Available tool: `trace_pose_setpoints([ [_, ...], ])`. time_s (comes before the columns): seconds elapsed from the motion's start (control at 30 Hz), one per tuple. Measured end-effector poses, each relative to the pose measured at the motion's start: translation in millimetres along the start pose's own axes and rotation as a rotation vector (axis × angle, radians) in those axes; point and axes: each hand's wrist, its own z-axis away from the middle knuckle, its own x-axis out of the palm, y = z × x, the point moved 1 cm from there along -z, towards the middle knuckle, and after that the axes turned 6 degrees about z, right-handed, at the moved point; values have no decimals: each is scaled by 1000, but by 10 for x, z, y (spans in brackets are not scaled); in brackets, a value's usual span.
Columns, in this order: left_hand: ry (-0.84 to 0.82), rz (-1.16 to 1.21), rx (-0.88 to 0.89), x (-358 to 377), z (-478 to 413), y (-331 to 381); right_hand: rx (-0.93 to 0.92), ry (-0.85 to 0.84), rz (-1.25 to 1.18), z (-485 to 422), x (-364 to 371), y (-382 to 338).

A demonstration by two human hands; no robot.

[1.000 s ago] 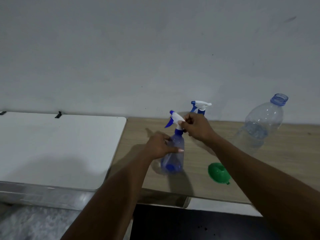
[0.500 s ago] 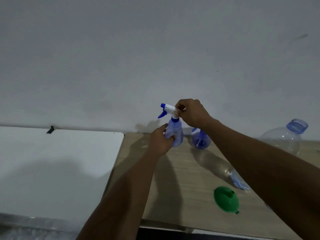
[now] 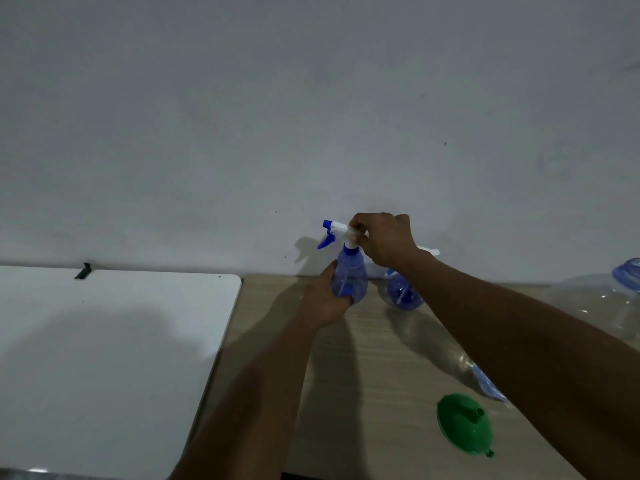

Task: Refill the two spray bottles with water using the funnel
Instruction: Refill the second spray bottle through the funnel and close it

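Observation:
A small blue translucent spray bottle (image 3: 350, 280) is lifted above the wooden table, held around its body by my left hand (image 3: 323, 299). My right hand (image 3: 384, 239) is closed on its white and blue trigger head (image 3: 334, 230). Behind my right wrist stands the second spray bottle (image 3: 403, 294), mostly hidden by the arm. A green funnel (image 3: 464, 424) lies mouth down on the table at the front right. A large clear water bottle (image 3: 602, 299) with a blue neck stands at the far right, partly out of frame.
A wooden table (image 3: 367, 375) holds everything and meets a plain wall behind. A white tabletop (image 3: 104, 341) adjoins it on the left, with a small black clip (image 3: 82, 271) at its back edge. A clear plastic piece with a blue band (image 3: 485, 382) shows under my right forearm.
The spray bottle rose off the table with both hands still on it. The view tilted up, so the funnel and big bottle sit lower and farther right.

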Motion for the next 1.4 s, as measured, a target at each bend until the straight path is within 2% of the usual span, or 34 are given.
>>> trace_pose_setpoints([
  [0.13, -3, -30, 26, -32, 17, 87, 11, -40, -57, 64, -23, 100],
  [0.27, 124, -132, 42, -33, 62, 64, 85, 162, -219, 178, -112, 319],
  [0.33, 184, -122, -1, 16, 129, 13, 128, 58, -152, 254, -93, 444],
  [0.4, 198, -119, -30, 131, 240, -60, 179, -169, -18, 334, -31, 546],
  [0.47, 103, -146, -21, 478, 680, 46, 229, -321, 67, 927, -147, 735],
  [0.53, 27, -162, -41, 600, 768, 26, 207, -313, 59, 1002, -17, 814],
  [0.73, -59, -261, 95, 631, 762, 180, 132, -284, 17, 1001, -86, 670],
  [0.93, -24, -213, 116, 685, 1019, 163, 5, -295, -27, 1336, -185, 356],
  [1.17, -42, -257, 18, 746, 1491, -140, -86, -318, -55, 1892, -19, -22],
  [1.4, 27, -268, -61, 756, 1635, -283, -114, -213, -79, 2142, 126, -209],
])
